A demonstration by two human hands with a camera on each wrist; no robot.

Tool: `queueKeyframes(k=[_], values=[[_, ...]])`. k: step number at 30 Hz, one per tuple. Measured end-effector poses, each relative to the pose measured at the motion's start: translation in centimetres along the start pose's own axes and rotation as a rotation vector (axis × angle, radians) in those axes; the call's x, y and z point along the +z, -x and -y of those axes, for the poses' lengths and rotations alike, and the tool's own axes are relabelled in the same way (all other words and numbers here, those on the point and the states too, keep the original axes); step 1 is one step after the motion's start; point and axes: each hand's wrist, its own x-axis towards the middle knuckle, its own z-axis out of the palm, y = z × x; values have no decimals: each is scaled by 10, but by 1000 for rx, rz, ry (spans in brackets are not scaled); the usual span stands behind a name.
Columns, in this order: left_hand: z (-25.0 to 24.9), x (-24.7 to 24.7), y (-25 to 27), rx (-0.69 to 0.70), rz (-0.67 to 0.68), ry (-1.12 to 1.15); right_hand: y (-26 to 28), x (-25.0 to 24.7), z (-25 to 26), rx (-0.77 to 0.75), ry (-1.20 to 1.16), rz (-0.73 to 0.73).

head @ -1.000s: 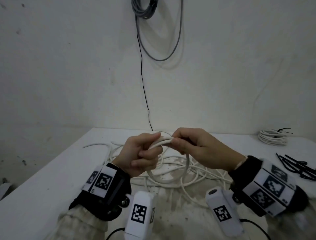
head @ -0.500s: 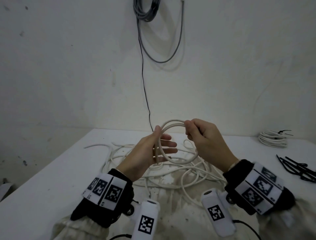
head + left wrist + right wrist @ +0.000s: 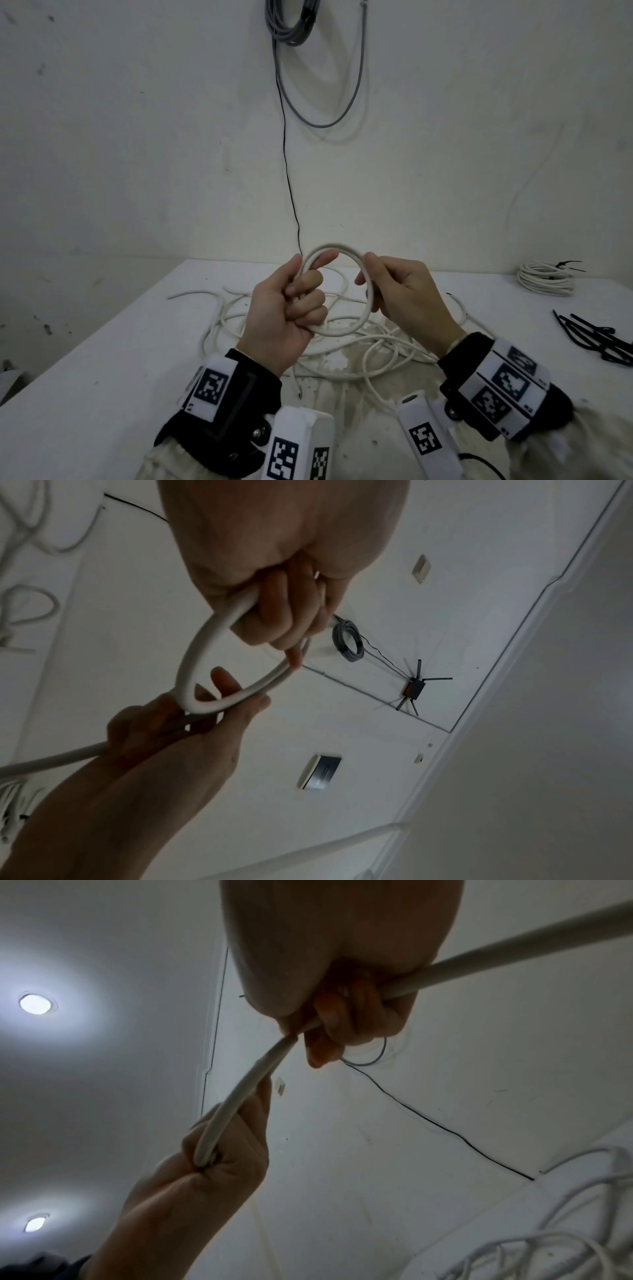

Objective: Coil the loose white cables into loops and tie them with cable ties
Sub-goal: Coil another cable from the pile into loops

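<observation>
Only on head view: cable ties (image 3: pixel 596 339) beside tangle (image 3: pixel 342 346).

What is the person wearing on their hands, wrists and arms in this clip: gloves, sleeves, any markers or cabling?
No gloves: the left hand and right hand are bare. Each wrist carries a black cuff with white panels of black square-pattern markers. A white block-shaped camera unit, also marker-tagged, sticks out from each cuff. A thin black lead trails from the right unit. Cream-coloured sleeves show below the cuffs.
</observation>
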Motion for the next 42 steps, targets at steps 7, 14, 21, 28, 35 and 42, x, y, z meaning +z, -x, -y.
queueKeyframes(k=[7,14,21,28,35,42], values=[[-22,-8,-2,44,77,181,6,-4,-18,95,-24,147],[-48,-30,-6,26,308,268,15,0,-43,29,147,123],[-60,-19,-9,174,296,400,21,22,-50,-116,189,335],[-77,-12,1,385,242,354,-1,20,-47,-201,315,235],[-72,7,8,676,26,-71,-8,33,-14,-532,509,398],[-39,-3,7,1231,53,-1130,-14,38,32,-813,623,456]])
